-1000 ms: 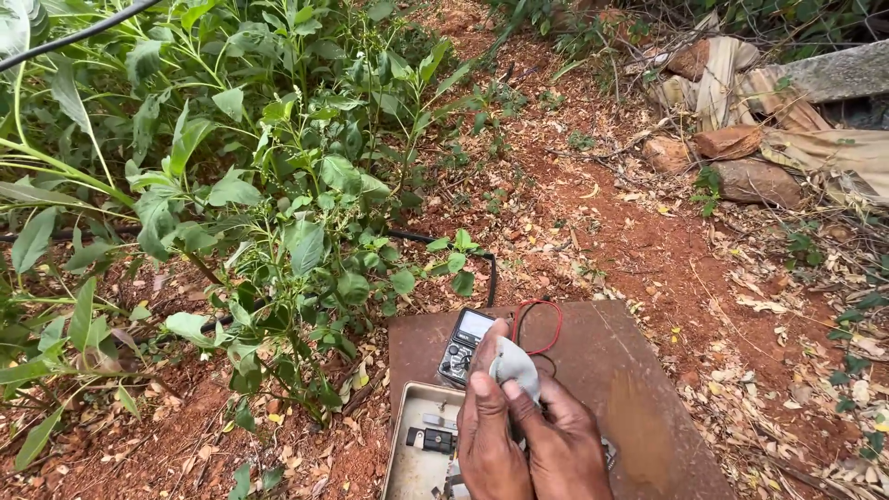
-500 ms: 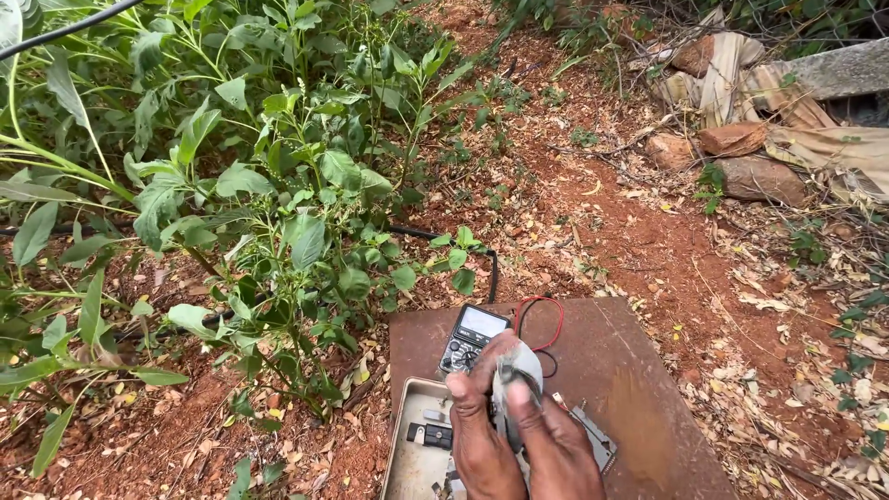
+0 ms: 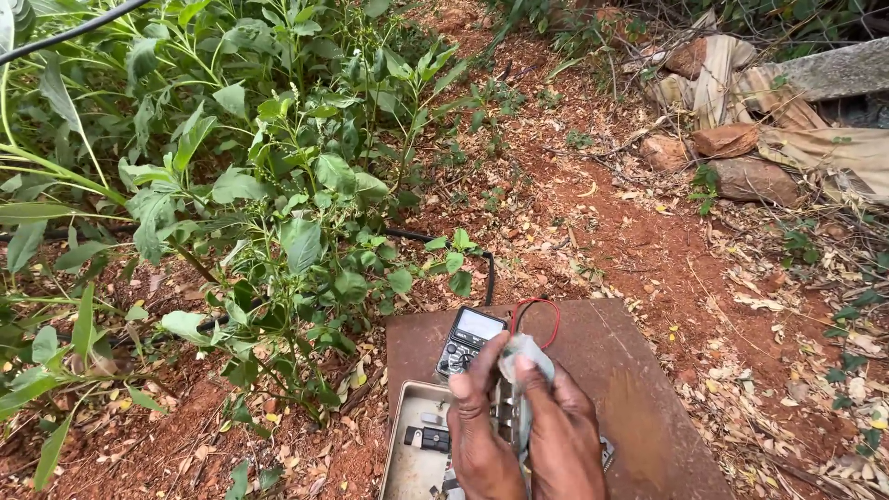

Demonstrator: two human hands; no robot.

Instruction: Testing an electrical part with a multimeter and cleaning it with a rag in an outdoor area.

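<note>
Both hands closed on pale rag [image 3: 526,356]: left hand [image 3: 483,435] below, right hand [image 3: 562,435] fingers over top. Possibly wiping multimeter [image 3: 470,339] at rusty plate [image 3: 639,398] rear-left corner.

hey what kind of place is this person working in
Most likely an outdoor garden or farm plot. Bare red soil strewn with dry leaves, leafy green plants on the left, and rocks near a pile of cloth at the far right all suggest it.
</note>
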